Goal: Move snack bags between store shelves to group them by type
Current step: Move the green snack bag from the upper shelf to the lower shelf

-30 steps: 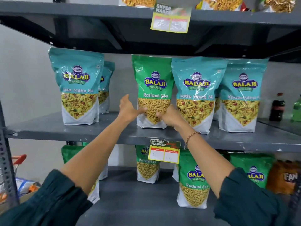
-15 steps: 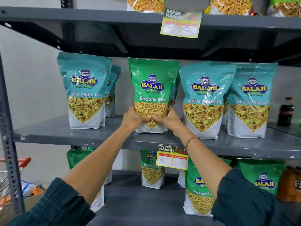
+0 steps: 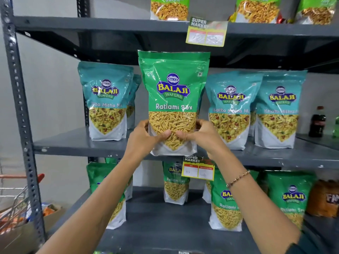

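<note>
A green Ratlami Sev bag (image 3: pixel 173 85) is held upright in front of the middle shelf (image 3: pixel 73 145), its base just past the shelf's front edge. My left hand (image 3: pixel 145 138) grips its lower left side and my right hand (image 3: pixel 201 136) its lower right side, thumbs on the front. Teal Khatta Mitha bags stand on the middle shelf: one at left (image 3: pixel 107 101), two at right (image 3: pixel 230 110) (image 3: pixel 279 110). Several green Ratlami Sev bags (image 3: pixel 291 197) stand on the lower shelf (image 3: pixel 161 220).
A grey upright post (image 3: pixel 20 107) bounds the shelves at left. Price tags hang from the shelf edges (image 3: pixel 199 169) (image 3: pixel 206 32). More snack bags (image 3: pixel 169 8) stand on the top shelf. A dark soda bottle (image 3: pixel 317 121) is far right. A shopping cart (image 3: pixel 16 198) is lower left.
Both hands closed on the green Ratlami Sev bag and lifted it forward off the middle shelf, toward me. It now looks larger and covers the gap it stood in.
</note>
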Available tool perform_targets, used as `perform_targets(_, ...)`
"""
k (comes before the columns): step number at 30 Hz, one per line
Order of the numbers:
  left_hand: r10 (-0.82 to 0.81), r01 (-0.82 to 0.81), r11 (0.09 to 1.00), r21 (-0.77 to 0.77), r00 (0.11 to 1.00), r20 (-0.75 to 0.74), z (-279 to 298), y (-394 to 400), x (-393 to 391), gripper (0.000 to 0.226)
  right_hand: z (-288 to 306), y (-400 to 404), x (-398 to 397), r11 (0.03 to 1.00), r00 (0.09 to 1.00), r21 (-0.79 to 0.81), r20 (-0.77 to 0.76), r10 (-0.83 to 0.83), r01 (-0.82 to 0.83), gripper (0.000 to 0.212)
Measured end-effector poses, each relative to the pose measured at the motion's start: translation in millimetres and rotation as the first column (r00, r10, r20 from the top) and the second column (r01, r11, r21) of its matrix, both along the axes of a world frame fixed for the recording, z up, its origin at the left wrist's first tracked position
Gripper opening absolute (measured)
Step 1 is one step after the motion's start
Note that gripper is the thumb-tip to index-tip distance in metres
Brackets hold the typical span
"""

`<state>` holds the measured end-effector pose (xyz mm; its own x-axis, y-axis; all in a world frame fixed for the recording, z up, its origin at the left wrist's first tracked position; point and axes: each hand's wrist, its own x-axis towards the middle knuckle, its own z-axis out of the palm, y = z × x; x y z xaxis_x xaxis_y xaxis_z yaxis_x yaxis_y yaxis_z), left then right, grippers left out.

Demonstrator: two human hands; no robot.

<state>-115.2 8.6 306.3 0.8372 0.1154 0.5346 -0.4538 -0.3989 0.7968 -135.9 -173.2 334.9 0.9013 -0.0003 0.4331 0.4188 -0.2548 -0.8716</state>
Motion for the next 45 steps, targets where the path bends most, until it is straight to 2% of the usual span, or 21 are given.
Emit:
perform_targets(4, -0.034, 0.034, 0.999, 0.025, 0.999, -0.002, -31, 4, -31, 0.080, -32, 0, -30, 0.999, 0.999, -0.038, -0.021, -0.039, 0.038, 0.060)
perform_targets(8, -0.094, 0.093, 0.996, -0.008, 0.995, -0.040, -79, 10, -54, 0.080, -83, 0, -50, 0.990, 0.995, -0.094, -0.011, -0.102, 0.101, 0.076)
perform_targets(11, -0.141, 0.139, 0.990, -0.027, 0.985, -0.096, -123, 15, -60, 0.076, -125, 3, -60, 0.980, 0.990, -0.146, -0.015, -0.138, 0.134, 0.074)
perform_targets(16, -0.068, 0.101, 0.987, 0.122, 0.966, -0.251, -188, 24, -59, 0.085, -200, 12, -50, 0.968, 0.977, -0.209, -0.134, -0.169, 0.138, 0.080)
perform_targets(20, -0.052, 0.121, 0.979, 0.165, 0.927, -0.371, -231, 28, -42, 0.076, -253, 20, -28, 0.957, 0.954, -0.265, -0.239, -0.183, 0.117, 0.079)
perform_targets(25, -0.016, 0.127, 0.975, 0.180, 0.856, -0.516, -263, 29, -7, 0.076, -300, 27, 13, 0.960, 0.921, -0.272, -0.357, -0.159, 0.061, 0.077)
perform_targets(28, 0.016, 0.099, 0.979, 0.177, 0.833, -0.553, -275, 28, 20, 0.076, -314, 27, 43, 0.955, 0.903, -0.293, -0.399, -0.160, 0.040, 0.076)
perform_targets(33, 0.040, 0.054, 0.989, 0.136, 0.793, -0.607, -275, 23, 67, 0.074, -315, 27, 95, 0.958, 0.919, -0.284, -0.367, -0.144, 0.037, 0.075)
perform_targets(40, 0.082, 0.007, 0.990, 0.143, 0.794, -0.602, -273, 18, 92, 0.064, -325, 24, 132, 0.961, 0.917, -0.275, -0.383, -0.112, 0.002, 0.076)
perform_targets(43, 0.042, 0.055, 0.989, 0.138, 0.787, -0.615, -277, 23, 95, 0.070, -325, 21, 133, 0.960, 0.912, -0.278, -0.402, -0.080, -0.039, 0.077)
perform_targets(45, 0.043, 0.130, 0.967, 0.219, 0.765, -0.643, -275, 25, 95, 0.066, -322, 21, 131, 0.936, 0.895, -0.338, -0.441, -0.066, -0.098, 0.075)
